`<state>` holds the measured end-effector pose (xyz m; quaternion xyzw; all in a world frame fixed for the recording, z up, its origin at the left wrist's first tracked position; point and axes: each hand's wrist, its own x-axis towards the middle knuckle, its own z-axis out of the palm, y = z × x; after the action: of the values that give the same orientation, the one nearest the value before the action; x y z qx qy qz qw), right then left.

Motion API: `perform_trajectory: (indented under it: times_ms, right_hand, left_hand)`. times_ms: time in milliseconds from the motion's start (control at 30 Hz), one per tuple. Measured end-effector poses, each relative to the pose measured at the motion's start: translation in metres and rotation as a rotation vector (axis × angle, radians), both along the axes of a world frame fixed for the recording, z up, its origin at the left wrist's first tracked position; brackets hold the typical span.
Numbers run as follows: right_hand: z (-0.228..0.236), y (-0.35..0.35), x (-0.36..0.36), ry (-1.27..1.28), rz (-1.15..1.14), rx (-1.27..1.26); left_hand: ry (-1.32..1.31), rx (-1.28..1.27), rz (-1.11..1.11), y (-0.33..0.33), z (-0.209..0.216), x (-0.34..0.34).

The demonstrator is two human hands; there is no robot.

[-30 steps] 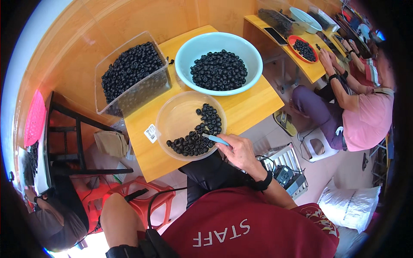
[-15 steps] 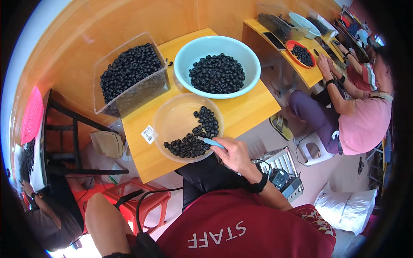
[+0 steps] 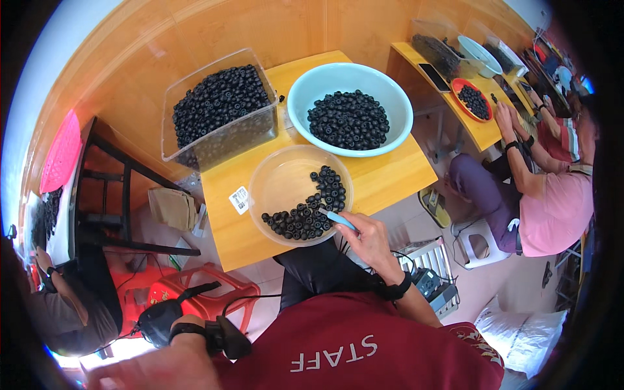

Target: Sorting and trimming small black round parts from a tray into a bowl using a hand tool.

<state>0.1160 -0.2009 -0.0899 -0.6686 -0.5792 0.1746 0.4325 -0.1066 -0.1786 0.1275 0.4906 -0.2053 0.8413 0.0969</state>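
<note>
My right hand [image 3: 369,242] is closed around a slim tool with a light-blue handle [image 3: 340,220] and a short metal tip; its exact kind is too small to tell. The tip is over small round black parts [image 3: 304,222] with a hole in the middle. These lie along the near and right side of a shallow clear round bowl [image 3: 273,175], whose far left part shows bare bottom. At the lower left, away from the table, my left hand [image 3: 156,367] is blurred and its fingers cannot be made out.
A light-blue basin [image 3: 403,123] and a clear rectangular bin [image 3: 244,140], both with many black parts, stand behind the bowl on the yellow table [image 3: 227,244]. A red stool [image 3: 244,286] is at the left. On the right, people sit at another table with a red bowl [image 3: 489,117].
My left forearm and hand have swung in at the lower left. The view has shifted, so the table appears slightly right and lower. My right hand keeps the tool over the parts.
</note>
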Motion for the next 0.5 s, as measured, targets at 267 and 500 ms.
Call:
perform_trajectory:
  times_ms: [267,500]
  right_hand:
    - [0.0,0.003,-0.005,-0.034,0.022,-0.041]
    - [-0.004,0.002,-0.003,0.022,-0.005,0.004]
  left_hand:
    - [0.619,-0.935,-0.644,0.033,0.04,-0.062]
    - [0.688,-1.018,-0.656,0.049,0.039,-0.036]
